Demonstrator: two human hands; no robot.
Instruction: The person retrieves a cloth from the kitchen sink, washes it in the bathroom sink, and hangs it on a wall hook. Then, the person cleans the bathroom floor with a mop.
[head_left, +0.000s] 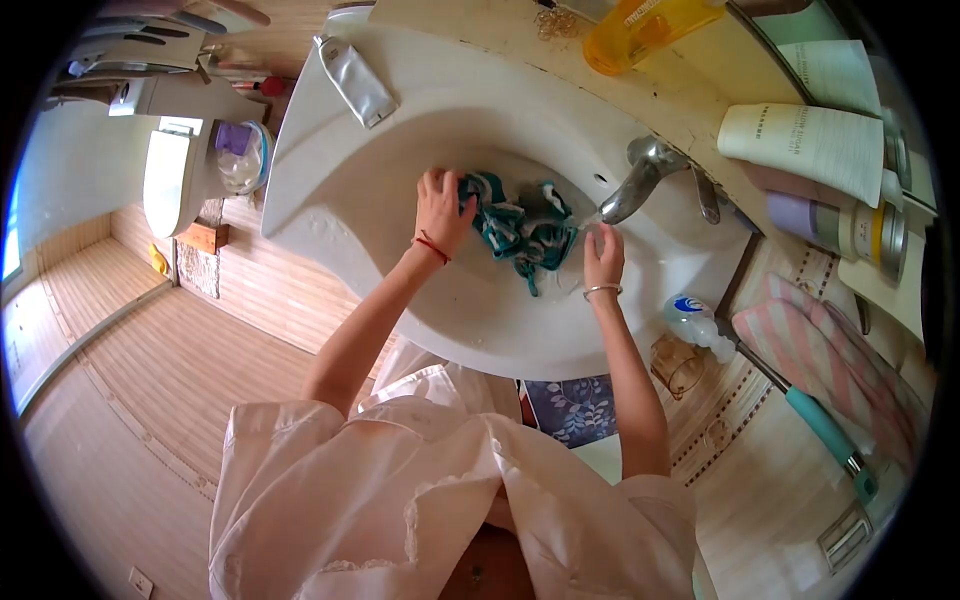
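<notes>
A wet teal and white patterned cloth point(525, 232) lies bunched in the white sink basin point(430, 318). My left hand point(441, 212), with a red cord on its wrist, has its fingers closed on the cloth's left edge. Just right of the cloth, below the metal faucet point(640, 182), is my right hand point(603, 262), with a bangle on the wrist. Its fingers are loosely bent and apart, and I see nothing held in them. Water runs from the spout between the cloth and this hand.
A silver tube point(355, 82) lies on the sink's left rim. An orange bottle point(645, 35) and a white tube point(800, 148) stand along the ledge. At the right are a clear bottle point(695, 322), an amber cup point(678, 365) and a striped towel point(815, 345).
</notes>
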